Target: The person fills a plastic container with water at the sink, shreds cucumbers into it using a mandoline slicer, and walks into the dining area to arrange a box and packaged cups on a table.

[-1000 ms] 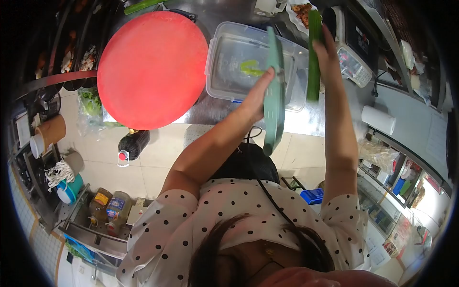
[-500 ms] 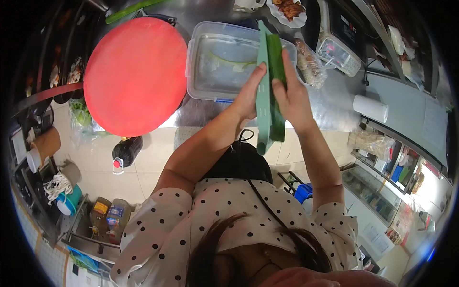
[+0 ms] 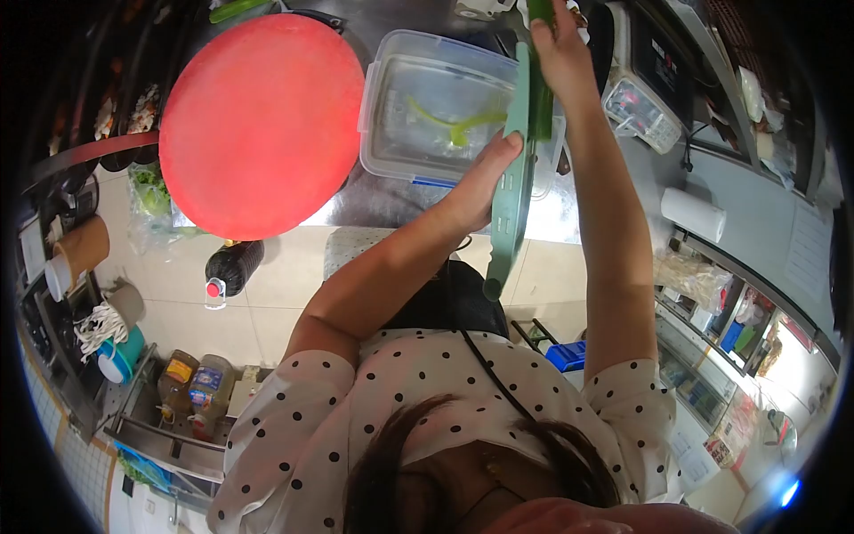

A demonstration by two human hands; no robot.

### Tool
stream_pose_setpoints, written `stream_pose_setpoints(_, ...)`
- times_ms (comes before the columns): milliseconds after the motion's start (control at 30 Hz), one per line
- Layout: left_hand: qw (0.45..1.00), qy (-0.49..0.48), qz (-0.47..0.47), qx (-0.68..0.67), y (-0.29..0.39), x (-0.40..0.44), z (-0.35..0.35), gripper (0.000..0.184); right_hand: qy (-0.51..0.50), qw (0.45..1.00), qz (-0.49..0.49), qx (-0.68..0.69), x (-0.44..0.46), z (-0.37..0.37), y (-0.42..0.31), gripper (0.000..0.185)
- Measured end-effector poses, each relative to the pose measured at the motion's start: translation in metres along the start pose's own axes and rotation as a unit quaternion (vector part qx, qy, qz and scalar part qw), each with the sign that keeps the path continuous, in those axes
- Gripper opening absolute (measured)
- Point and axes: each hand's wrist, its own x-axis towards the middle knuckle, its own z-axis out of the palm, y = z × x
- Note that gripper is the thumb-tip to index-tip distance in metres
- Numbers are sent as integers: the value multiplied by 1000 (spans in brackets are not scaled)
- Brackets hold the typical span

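A pale green slicer (image 3: 514, 205) is gripped in my left hand (image 3: 485, 182), tilted steeply over the right side of a clear plastic container (image 3: 370, 116). My right hand (image 3: 567, 62) is closed around a long, dark green cucumber (image 3: 541, 111), lying along the slicer's right face. Its upper end reaches the top edge of the view. Light green strips (image 3: 458, 129) lie in the container or hang towards it from the slicer. The slicer's blade cannot be seen from this side.
Left of the container lies a round red cutting board (image 3: 258, 125). Another green length of vegetable (image 3: 238, 9) is behind it. To the right are a clear-covered device (image 3: 640, 116) and a white roll (image 3: 692, 214). A dark bottle (image 3: 236, 267) stands on the floor.
My right hand and the cucumber have slid up and away along the slicer. The slicer has shifted slightly right, and more light green strip shows in the container.
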Motion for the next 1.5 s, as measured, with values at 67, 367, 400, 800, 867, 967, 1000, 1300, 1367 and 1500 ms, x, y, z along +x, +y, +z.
stream_pose_setpoints(67,999,-10,1,41,-7,0,2,44,15,994,-1,112,10,-11,2,48)
stream_pose_setpoints(367,989,128,-69,-42,18,26,0,66,-77,996,25,46,-167,-56,23,59)
stream_pose_setpoints(400,991,115,-56,-39,27,26,2,65,-106,994,3,21,-193,-52,2,62)
stream_pose_setpoints(800,997,21,-70,17,-6,10,25,62,-14,999,-17,-33,-122,-46,-12,60)
stream_pose_setpoints(867,998,-5,-64,-7,-9,9,23,61,-16,1000,-17,-13,-105,-47,-13,58)
stream_pose_setpoints(967,997,-18,-70,-33,-9,13,14,56,-18,997,-41,-66,-90,-40,-13,58)
stream_pose_setpoints(1000,996,-20,-73,-38,-9,14,11,55,-16,998,-23,-60,-84,-37,-13,58)
stream_pose_setpoints(1300,998,-36,-10,57,-9,3,13,53,40,999,-1,-24,-1,-19,6,54)
stream_pose_setpoints(1367,995,-28,5,96,-12,-1,12,54,75,997,-13,14,22,-21,9,54)
stream_pose_setpoints(1500,996,62,-45,55,0,6,-3,57,117,990,-77,4,38,-46,34,41)
